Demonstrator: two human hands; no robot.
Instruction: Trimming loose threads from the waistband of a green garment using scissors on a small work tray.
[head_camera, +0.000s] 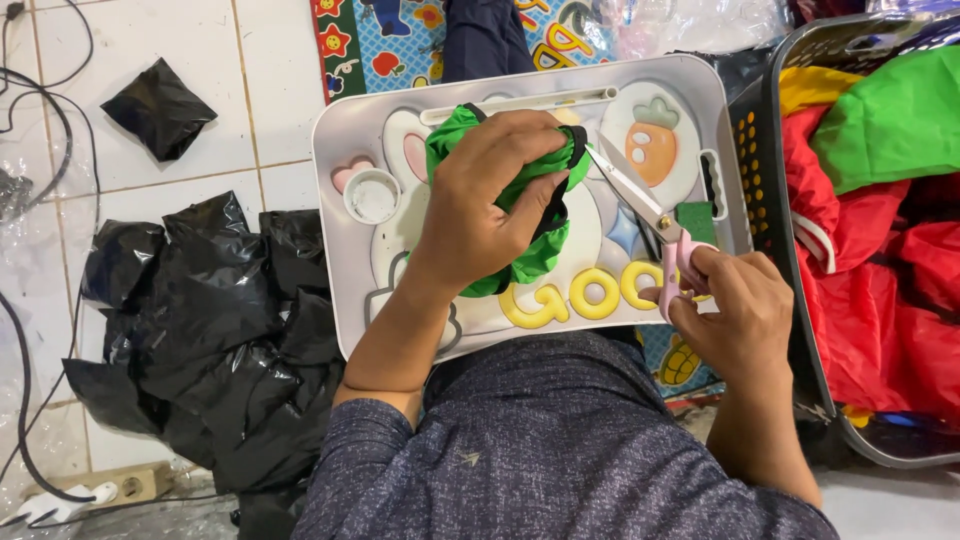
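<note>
- The left hand (490, 200) is clamped over a bunched green cloth (535, 255) with black trim, fingers curled around its top and pressing it down on the tray (690, 90).
- The right hand (735, 310) is closed through the pink handles of a pair of scissors (650, 215); the blades run up and away from that hand toward the cloth, their tips touching the cloth's edge just beside the left hand's fingertips.
- Whether the blades are parted or shut at the tip, I cannot tell.
- A small green scrap (697, 220) lies on the tray just above the right hand, beside the scissor handles.
- The tray is white, with a rabbit, a carrot and yellow letters moulded on it, and a round cup well (372, 195) sits to the outer side of the left hand.
- Beyond the right hand stands a grey basket (770, 200) full of red and green cloth.
- Beyond the left forearm, crumpled black plastic bags (200, 320) lie on the tiled floor.
</note>
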